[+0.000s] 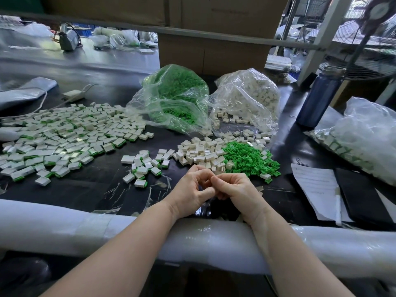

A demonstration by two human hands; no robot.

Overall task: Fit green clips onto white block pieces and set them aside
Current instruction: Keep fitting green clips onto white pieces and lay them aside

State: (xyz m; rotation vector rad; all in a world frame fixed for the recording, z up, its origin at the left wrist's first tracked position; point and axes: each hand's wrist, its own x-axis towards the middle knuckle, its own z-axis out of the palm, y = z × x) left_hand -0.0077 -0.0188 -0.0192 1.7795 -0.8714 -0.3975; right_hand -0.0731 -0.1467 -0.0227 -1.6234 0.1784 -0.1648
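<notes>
2 bare forearms; left hand (190, 189) and right hand (233, 187) ungloved.

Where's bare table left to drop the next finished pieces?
Bare black table lies near the left hand, bordered by the small cluster of finished pieces, the big finished pile and the padded edge. A narrow gap separates the two. Crowded: loose white blocks and green clips ahead of the right hand; papers at right.

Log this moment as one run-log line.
stage: fitting | left hand: curled, meeting right, contents hidden | right hand: same | loose green clips: right of white blocks | finished pieces: far left
</notes>
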